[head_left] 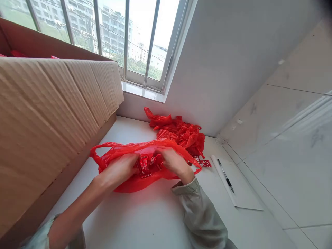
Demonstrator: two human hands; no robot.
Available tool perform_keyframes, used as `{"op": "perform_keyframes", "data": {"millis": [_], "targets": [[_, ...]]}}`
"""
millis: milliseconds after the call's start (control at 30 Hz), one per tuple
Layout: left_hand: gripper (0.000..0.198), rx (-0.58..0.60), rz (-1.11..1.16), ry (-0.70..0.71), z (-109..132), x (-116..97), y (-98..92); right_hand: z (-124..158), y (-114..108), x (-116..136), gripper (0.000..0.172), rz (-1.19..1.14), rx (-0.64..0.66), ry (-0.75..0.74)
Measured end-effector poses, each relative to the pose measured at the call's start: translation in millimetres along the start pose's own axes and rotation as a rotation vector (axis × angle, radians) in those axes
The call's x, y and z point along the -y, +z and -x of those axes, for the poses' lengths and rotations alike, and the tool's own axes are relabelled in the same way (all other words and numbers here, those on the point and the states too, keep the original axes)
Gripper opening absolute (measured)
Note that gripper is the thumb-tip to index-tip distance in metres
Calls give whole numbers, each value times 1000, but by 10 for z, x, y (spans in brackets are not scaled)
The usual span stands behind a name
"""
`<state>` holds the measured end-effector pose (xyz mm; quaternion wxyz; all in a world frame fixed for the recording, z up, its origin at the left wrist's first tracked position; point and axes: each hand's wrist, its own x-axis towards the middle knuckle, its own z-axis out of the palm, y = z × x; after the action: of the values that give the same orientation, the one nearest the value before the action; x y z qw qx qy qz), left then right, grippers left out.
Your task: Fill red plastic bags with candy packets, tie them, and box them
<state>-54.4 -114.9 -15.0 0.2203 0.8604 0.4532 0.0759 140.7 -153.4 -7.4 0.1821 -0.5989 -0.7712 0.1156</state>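
Note:
A thin red plastic bag lies spread on the white table with its mouth open, and both of my hands reach inside it. Small red printed packets show between the hands. My left hand is closed at the edge of one packet, its fingertips partly hidden. Bent fingers of my right hand close on another small packet, partly covered by the hand. The bag's handle loops stick out at the left and right.
On the left stands a big cardboard box with red things inside. Crumpled red plastic bags lie against the wall, with a red patterned packet beside them. A pen rests on a white pad at right. Behind is a barred window.

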Motion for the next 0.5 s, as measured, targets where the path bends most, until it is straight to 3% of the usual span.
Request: {"op": "perform_keyframes", "data": {"millis": [133, 333, 400, 500], "targets": [[10, -4, 2, 21, -61, 75, 45, 142, -167, 208, 20, 146, 105, 21], [7, 2, 4, 40, -82, 122, 91, 513, -434, 665, 21, 230, 119, -122], [7, 12, -10, 42, -48, 79, 63, 686, -519, 834, 26, 254, 24, -149], [6, 12, -28, 39, 35, -14, -5, 939, -587, 929, 25, 193, -312, -290]]}}
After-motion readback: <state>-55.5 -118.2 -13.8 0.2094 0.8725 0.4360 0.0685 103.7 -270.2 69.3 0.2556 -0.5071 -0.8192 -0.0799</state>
